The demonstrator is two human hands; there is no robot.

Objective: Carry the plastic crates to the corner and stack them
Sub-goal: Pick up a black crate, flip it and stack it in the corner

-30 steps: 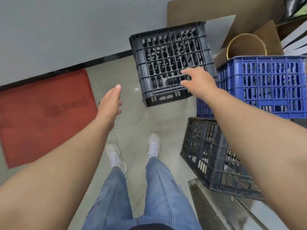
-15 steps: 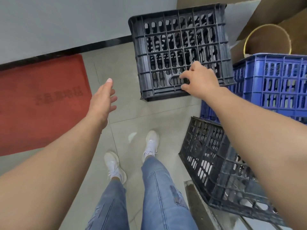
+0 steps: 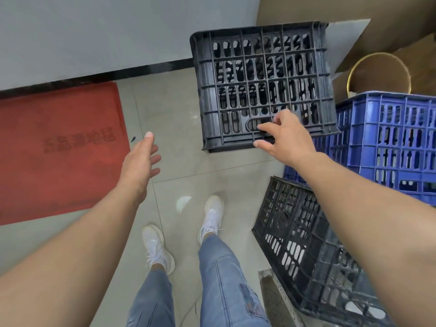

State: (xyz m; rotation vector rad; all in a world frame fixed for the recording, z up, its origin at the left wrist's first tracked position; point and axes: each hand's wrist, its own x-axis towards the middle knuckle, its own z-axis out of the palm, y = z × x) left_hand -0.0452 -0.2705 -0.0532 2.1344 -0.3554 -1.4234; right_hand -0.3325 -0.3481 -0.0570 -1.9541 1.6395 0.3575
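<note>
Right hand (image 3: 286,135) — fingers spread at the handle slot of the black crate (image 3: 262,86), touching its near wall, not clasped around it. Left hand (image 3: 139,161) — loose, palm free, above the tile floor (image 3: 184,166). Black crate stands by the wall; blue crate (image 3: 389,140) just right, another dark crate (image 3: 306,251) nearer.

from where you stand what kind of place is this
Probably a storeroom or back entrance corner: plastic crates, black and blue, stand on a tiled floor beside a red doormat and leaning cardboard.
</note>
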